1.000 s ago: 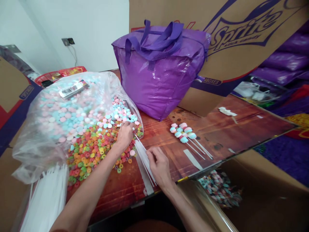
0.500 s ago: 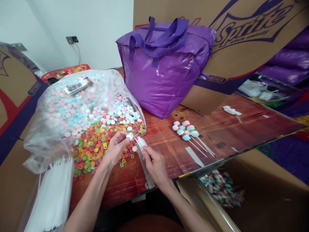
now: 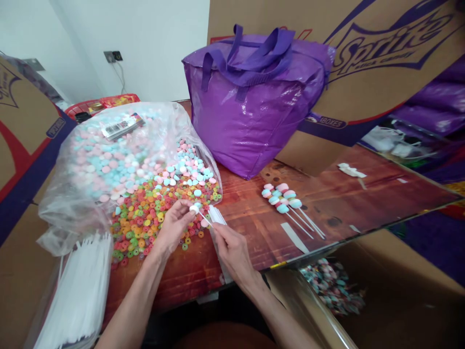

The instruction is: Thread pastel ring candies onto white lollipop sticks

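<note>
the left hand (image 3: pixel 173 227) pinches a pale round candy (image 3: pixel 194 209) in its fingers, just above the table (image 3: pixel 363 194) at the mouth of a clear plastic bag (image 3: pixel 72 203) of pastel discs and bright sugared rings. the right hand (image 3: pixel 232 252) has its fingers closed on a thin white stick (image 3: pixel 204 218) whose tip meets the candy. the bag's barcode label (image 3: pixel 121 126) is too small to read. the cardboard box (image 3: pixel 381 58) behind the purple tote bag (image 3: pixel 254 111) reads "sprite", with "boxes" lower down.
</note>
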The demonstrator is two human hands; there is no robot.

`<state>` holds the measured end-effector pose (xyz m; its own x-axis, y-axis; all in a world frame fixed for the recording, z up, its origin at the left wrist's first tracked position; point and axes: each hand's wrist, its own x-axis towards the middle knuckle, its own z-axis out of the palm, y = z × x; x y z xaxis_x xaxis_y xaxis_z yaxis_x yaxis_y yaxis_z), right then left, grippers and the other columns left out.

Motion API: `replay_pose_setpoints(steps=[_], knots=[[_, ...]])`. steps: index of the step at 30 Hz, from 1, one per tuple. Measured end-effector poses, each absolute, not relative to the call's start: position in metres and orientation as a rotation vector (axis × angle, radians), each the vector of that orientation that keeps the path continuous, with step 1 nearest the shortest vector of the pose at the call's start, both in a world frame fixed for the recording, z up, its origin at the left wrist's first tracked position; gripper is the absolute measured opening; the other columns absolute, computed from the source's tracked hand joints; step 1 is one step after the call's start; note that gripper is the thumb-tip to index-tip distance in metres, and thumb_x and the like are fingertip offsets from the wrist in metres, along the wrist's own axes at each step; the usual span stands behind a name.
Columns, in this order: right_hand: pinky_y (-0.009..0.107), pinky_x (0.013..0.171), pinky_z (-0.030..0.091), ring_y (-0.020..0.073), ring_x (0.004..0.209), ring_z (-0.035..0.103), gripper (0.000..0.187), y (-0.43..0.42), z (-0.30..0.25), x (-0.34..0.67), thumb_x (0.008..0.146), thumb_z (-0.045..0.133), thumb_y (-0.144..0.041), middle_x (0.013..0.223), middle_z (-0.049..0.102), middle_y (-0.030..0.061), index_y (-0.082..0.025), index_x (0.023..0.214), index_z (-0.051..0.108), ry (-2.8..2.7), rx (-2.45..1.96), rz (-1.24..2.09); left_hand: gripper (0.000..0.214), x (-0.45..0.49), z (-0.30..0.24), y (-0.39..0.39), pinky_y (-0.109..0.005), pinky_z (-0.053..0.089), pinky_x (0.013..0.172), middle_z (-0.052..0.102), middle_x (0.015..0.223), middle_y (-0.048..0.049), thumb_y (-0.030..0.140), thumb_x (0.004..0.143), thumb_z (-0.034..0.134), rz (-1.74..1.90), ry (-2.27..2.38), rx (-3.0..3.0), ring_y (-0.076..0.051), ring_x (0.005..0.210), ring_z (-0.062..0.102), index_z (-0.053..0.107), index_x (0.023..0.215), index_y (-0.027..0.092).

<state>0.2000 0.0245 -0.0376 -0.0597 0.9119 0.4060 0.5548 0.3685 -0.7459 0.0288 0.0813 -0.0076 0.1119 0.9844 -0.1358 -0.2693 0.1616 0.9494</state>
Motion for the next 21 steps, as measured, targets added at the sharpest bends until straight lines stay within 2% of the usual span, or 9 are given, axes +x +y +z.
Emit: replay_pose_setpoints(steps=[7,12,15,19,21], knots=[[0.029,0.082,0.056,0.0216,0.091,0.072,0.032,0.025,-0.037,0.197,0.098,0.043,-0.015,0.100,0.075,0.0087,-0.019,0.113,0.071,-1.729,-1.334,0.514,0.035,0.031,-0.008,0.080,-0.024,0.050,0.077,0.065,0.085,0.0012,0.034,0.069,0.085,1.164,0.946,1.006,-0.014,0.082,0.063,0.059,0.088,0.020],[0.029,0.082,0.055,0.0215,0.092,0.073,0.032,0.025,-0.036,0.197,0.097,0.044,-0.014,0.101,0.076,0.0086,-0.018,0.114,0.072,-1.725,-1.304,0.530,0.037,0.033,-0.009,0.079,-0.021,0.048,0.069,0.066,0.082,0.0010,0.039,0.069,0.084,1.185,1.005,1.016,-0.012,0.075,0.060,0.058,0.087,0.019],[0.027,0.085,0.055,0.0211,0.094,0.073,0.031,0.022,-0.036,0.199,0.097,0.045,-0.015,0.104,0.076,0.0087,-0.018,0.112,0.072,-1.706,-1.271,0.552,0.039,0.034,-0.012,0.079,-0.020,0.048,0.066,0.069,0.083,0.0003,0.040,0.071,0.083,1.227,1.043,0.984,-0.012,0.073,0.061,0.058,0.092,0.020],[0.026,0.083,0.056,0.0207,0.087,0.074,0.028,0.014,-0.033,0.202,0.098,0.047,-0.018,0.098,0.077,0.0079,-0.017,0.107,0.073,-1.659,-1.301,0.602,0.052,0.035,-0.018,0.081,-0.022,0.050,0.065,0.072,0.089,-0.0025,0.041,0.065,0.086,1.281,1.135,0.911,-0.015,0.077,0.065,0.063,0.106,0.019],[0.026,0.083,0.056,0.0207,0.084,0.074,0.027,0.010,-0.031,0.202,0.098,0.048,-0.021,0.096,0.077,0.0079,-0.016,0.105,0.073,-1.623,-1.328,0.614,0.050,0.035,-0.020,0.081,-0.021,0.049,0.063,0.072,0.089,-0.0032,0.040,0.064,0.085,1.292,1.180,0.902,-0.014,0.073,0.064,0.068,0.105,0.017]])
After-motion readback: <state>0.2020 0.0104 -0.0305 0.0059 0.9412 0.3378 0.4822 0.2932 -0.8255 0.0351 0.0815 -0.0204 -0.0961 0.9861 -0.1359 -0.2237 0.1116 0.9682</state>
